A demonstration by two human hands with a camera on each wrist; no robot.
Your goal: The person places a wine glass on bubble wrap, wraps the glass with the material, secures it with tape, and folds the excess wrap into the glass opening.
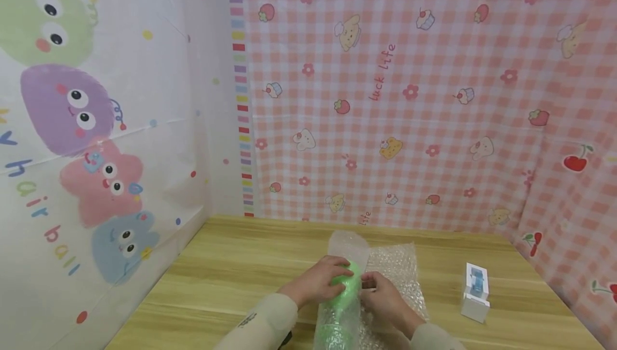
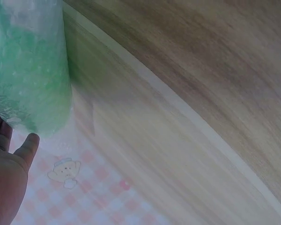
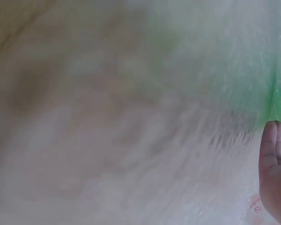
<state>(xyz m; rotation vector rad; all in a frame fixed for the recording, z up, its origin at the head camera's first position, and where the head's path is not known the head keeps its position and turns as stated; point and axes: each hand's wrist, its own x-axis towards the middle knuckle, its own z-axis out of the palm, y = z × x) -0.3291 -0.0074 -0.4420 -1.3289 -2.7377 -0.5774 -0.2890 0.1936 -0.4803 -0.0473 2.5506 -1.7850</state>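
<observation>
A bright green object (image 1: 343, 301) lies lengthwise on the table inside clear bubble wrap (image 1: 395, 264). Its exact kind is hidden by the wrapping. My left hand (image 1: 324, 281) holds the bundle from the left, fingers over its upper side and thumb nearer me. In the left wrist view, the fingers and thumb touch the rounded wrapped green end. On the right side of the bundle, my right hand (image 1: 385, 299) pinches the wrap between thumb and fingers. The loose part of the sheet spreads under and beyond that hand. The right wrist view is mostly blurred by wrap close up.
A small white box (image 1: 476, 292) with a blue picture stands on the right of the wood-grain table (image 1: 231, 269). Part of a black thing (image 1: 286, 339) shows beneath the left forearm. Printed cloths hang behind and at both sides.
</observation>
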